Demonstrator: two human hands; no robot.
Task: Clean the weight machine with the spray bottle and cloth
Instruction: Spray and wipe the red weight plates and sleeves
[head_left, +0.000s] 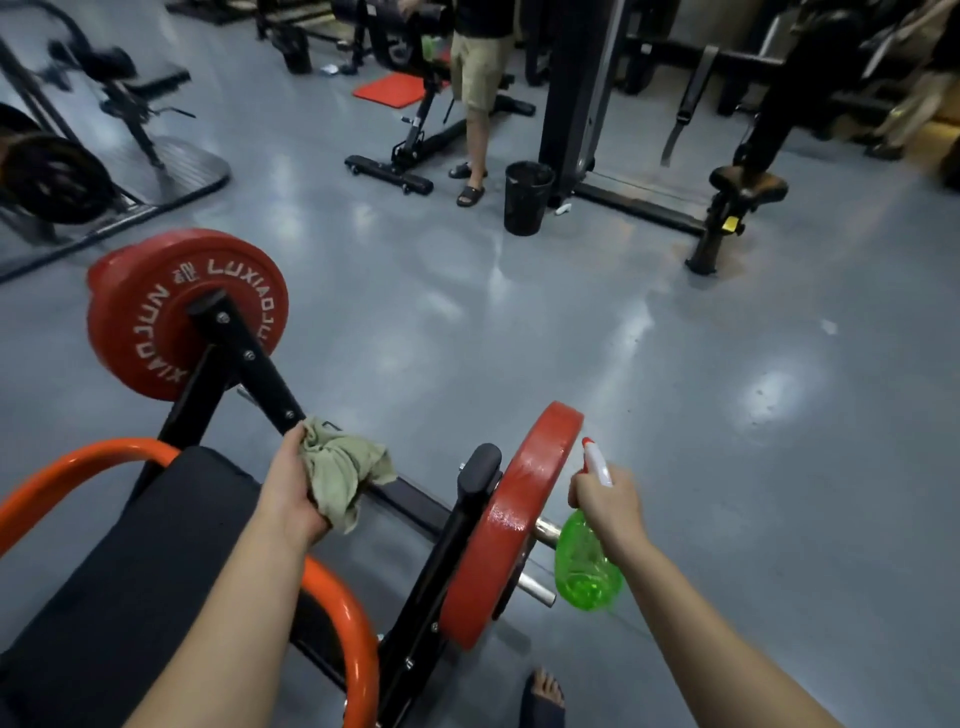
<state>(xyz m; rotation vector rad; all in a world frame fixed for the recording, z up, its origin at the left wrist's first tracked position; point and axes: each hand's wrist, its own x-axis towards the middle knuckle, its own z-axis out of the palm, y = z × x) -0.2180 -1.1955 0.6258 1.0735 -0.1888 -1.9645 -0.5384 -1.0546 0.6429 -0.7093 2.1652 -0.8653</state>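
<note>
Left hand (293, 493): fingers curl tight round a bunched cloth (343, 475) and press it onto the black bar (260, 374) of the weight machine.
Cloth: pale and crumpled, it spills out of the grip to the right and drapes over the bar where the frame pieces meet.
Right hand (605, 501): closed round the neck of the bottle (584, 561), held out in the air to the machine's right side.
Bottle: the white spray head with a red nozzle stands above the grip, while the see-through green body hangs below it. The liquid level cannot be made out.
Near plate (511, 525): red and seen edge-on, it sits just left of the bottle grip, between the two hands. Its rim glistens.
Pegs (537, 590): short steel stubs jut from the near plate toward the bottle's body, below the grip.
Far plate (176, 317): red with white lettering, it sits at the bar's far end, beyond the cloth grip.
Pad (130, 545): black, it lies under the left forearm, ringed by an orange rail (343, 623).
Bin (527, 197): a black bin standing on the grey floor (675, 389) well beyond both hands. Its inside is too dark to read.
Bystander (480, 78): legs in khaki shorts and black sandals stand just left of the bin.
Foot (543, 696): in a dark sandal, it shows below the right forearm.
</note>
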